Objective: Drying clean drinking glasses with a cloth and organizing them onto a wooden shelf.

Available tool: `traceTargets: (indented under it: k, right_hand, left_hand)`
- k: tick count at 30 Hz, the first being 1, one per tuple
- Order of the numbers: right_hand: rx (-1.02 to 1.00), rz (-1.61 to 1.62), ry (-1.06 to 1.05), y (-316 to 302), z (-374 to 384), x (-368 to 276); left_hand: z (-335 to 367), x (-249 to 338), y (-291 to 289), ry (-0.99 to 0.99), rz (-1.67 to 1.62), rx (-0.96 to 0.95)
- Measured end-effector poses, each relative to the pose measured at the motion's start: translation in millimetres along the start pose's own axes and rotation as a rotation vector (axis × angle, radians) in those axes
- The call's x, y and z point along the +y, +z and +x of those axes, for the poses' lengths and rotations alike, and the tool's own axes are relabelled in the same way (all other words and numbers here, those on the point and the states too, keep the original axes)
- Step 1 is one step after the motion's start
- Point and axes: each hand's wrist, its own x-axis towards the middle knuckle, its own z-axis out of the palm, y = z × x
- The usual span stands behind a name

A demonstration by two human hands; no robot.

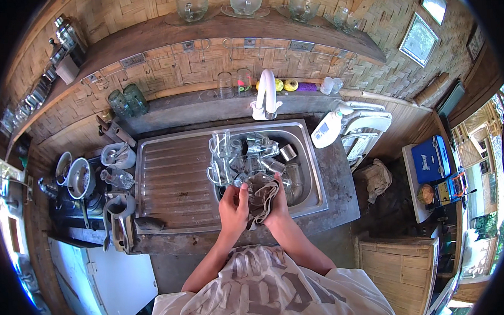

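Your left hand (233,205) & right hand (276,204), both w/ grip closed on a grey cloth (260,195), over front edge of the steel sink (314,180) full of glass mugs (221,158); white tap (266,96) behind.

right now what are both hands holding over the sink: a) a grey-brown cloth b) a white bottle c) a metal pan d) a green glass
a: the left hand and the right hand both grip a crumpled grey-brown cloth over the steel sink, which is full of clear glass mugs; the white bottle stands untouched at the sink's right.
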Motion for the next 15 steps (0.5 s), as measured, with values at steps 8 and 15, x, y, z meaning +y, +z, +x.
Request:
traceTargets:
  k: [8,15]
  right_hand:
    - [0.175,-0.398,-0.343,5,-9,16]
    - [-0.093,-1.041,-0.966,-1,-16,21]
  left_hand:
    - [2,-12,8,0.097,-0.109,-0.055]
    - [10,7,2,-0.140,-0.346,-0.060]
